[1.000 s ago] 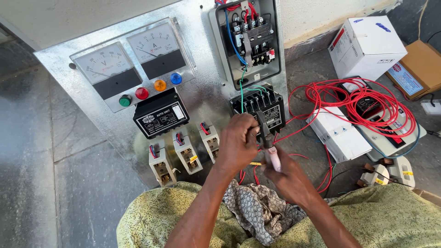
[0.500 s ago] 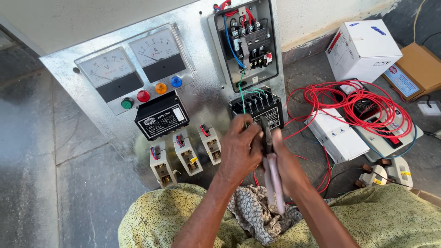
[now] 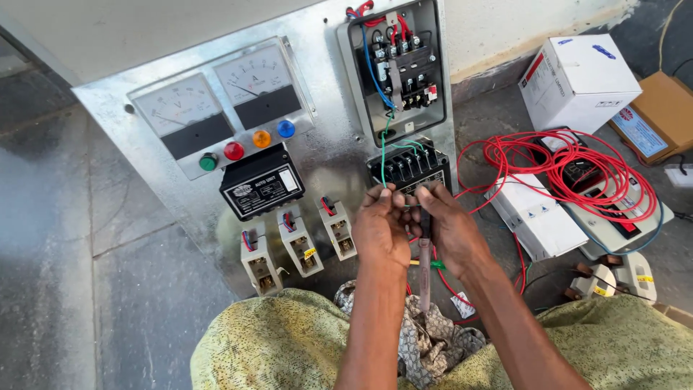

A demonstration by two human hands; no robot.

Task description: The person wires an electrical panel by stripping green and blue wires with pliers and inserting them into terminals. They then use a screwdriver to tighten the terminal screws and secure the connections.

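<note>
— Green wire [image 3: 383,155]: your left hand [image 3: 381,227] pinches it beside the black contactor [image 3: 409,167]; open floor lies left.

— Your right hand [image 3: 449,230] now grips the screwdriver [image 3: 424,253] upright, raised since before.

- Two square white-faced dial meters [image 3: 216,101], well above the hands.
- Four round indicator lamps [image 3: 245,144]: green, red, amber, blue.
- Three white porcelain fuse holders [image 3: 299,242], left of the hands.
- Two white cardboard boxes [image 3: 577,79], to the right.
</note>
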